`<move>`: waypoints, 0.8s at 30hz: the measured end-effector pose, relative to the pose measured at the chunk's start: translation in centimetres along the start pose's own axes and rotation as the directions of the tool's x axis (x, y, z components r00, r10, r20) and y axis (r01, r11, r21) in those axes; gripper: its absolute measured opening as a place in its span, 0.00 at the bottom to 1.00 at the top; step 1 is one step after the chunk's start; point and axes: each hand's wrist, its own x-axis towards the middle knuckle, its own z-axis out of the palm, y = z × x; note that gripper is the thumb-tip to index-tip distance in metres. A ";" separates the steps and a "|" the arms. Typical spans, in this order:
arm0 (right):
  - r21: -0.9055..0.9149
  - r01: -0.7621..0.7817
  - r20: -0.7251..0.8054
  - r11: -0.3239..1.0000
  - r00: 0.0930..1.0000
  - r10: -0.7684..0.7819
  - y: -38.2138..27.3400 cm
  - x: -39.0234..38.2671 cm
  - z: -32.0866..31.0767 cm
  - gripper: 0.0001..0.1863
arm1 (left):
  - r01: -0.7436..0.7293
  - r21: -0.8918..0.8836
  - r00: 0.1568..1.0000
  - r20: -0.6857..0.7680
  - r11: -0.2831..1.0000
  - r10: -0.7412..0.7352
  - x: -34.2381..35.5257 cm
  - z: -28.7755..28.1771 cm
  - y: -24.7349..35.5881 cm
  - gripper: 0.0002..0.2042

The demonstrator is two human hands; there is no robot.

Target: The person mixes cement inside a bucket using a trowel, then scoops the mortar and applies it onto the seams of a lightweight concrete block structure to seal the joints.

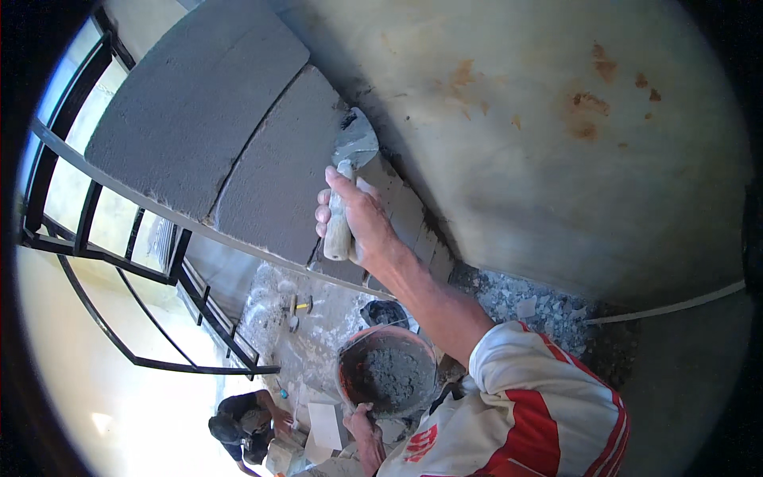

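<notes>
My right hand (pixel 355 216) is wrapped round the pale handle of a trowel (pixel 357 139). The trowel's blade is smeared with wet grey mortar and lies against the edge of the grey blocks (pixel 278 147), beside the plastered wall. A dark lump of mortar shows at the blade's far side. Lower down, my left hand (pixel 363 425) grips the rim of a reddish bucket (pixel 342 374). Lumpy grey mortar (pixel 395 378) partly fills the bucket.
A plastered wall (pixel 548 175) with brown stains rises at right, with rubble (pixel 528 306) along its foot. Black metal railings (pixel 103 254) stand at left. A hammer (pixel 300 306) lies on the floor. Another person (pixel 242 425) crouches at lower left near pale blocks (pixel 324 425).
</notes>
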 end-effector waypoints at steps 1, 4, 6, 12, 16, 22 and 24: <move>0.089 -0.030 0.051 0.996 0.998 0.026 -0.5 -0.3 0.2 0.16 | -0.010 -0.004 1.000 0.007 1.000 0.010 0.1 0.0 0.1 0.15; 0.205 -0.052 0.138 0.977 0.990 0.023 -2.3 -1.4 0.0 0.15 | -0.001 0.003 1.000 -0.013 1.000 0.001 0.2 0.7 0.3 0.13; 0.203 -0.017 0.142 0.979 0.990 -0.012 -3.3 -2.3 -0.1 0.15 | 0.051 0.039 0.999 -0.013 0.998 -0.051 -0.2 1.5 0.9 0.10; -0.211 0.413 0.020 0.886 0.908 -0.418 -5.1 -4.5 -0.6 0.19 | 0.007 -0.006 1.000 0.005 1.000 -0.007 -0.2 1.5 2.0 0.08; -0.529 0.660 -0.095 0.534 0.579 -0.810 -6.7 -2.7 -1.8 0.21 | -0.014 -0.068 0.998 0.066 0.998 0.018 -0.1 1.2 1.2 0.09; -0.885 0.465 0.155 0.016 0.327 -0.932 -3.2 4.8 -7.8 0.23 | 0.172 0.287 0.984 -0.015 0.942 -0.175 -3.7 4.0 3.5 0.05; -0.938 0.344 0.307 -0.041 0.770 -0.559 -1.7 2.8 -7.9 0.24 | 0.104 0.165 0.987 0.105 0.981 -0.123 -2.0 1.7 1.3 0.05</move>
